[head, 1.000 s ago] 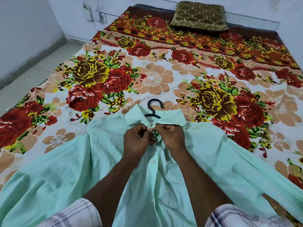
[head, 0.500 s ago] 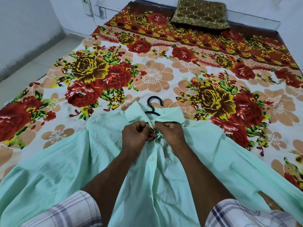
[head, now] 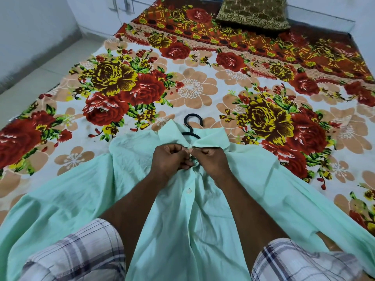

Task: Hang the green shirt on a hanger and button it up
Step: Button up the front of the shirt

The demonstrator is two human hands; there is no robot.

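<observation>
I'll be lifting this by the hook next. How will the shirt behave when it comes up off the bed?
Probably floppy: the shirt lies in soft folds. Likely light, since the cloth looks thin. It may gape open, as only one fastened button shows on the placket.

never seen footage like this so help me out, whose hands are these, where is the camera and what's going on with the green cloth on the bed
The camera sits on a person's head, looking forward and down, so the two bare arms reaching in from the bottom are the wearer's own. The left hand and right hand meet at the collar of a pale green cotton shirt, each pinching its front edges, apparently fastening the top button. The shirt lies spread on a flower-printed bedsheet. A black plastic hanger is inside it; only its hook pokes out above the collar. One white button shows lower down. A brown patterned pillow lies at the far end.
</observation>
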